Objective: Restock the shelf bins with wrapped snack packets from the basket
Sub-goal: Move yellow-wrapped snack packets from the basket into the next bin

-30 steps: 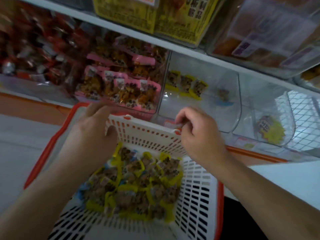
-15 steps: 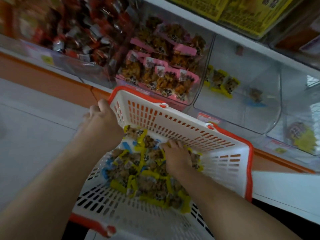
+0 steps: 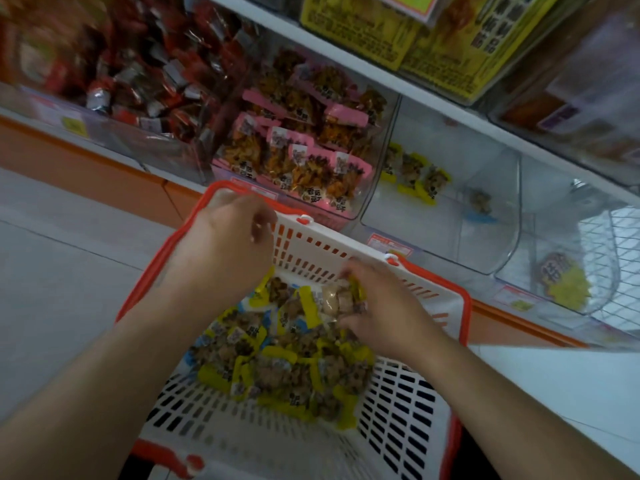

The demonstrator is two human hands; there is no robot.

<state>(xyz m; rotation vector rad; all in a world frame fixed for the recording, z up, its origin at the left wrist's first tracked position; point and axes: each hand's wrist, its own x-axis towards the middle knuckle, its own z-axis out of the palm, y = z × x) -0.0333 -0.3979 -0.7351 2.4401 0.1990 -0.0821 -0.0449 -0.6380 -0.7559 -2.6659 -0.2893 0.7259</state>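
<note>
Down low, the white basket with its orange rim tilts toward the shelf, and a heap of yellow-edged snack packets lies across its floor. The right hand is in among them, fingers curled and pinching one pale wrapped packet just above the heap, near the basket's far wall. The left hand grips the far-left rim, fingers wrapped over the edge. Past the basket, the shelf bins: a nearly bare clear bin with a few yellow packets at its back, a pink-packet bin packed full on its left, and red wrappers beyond that. Yellow boxes sit on the shelf above.
</note>
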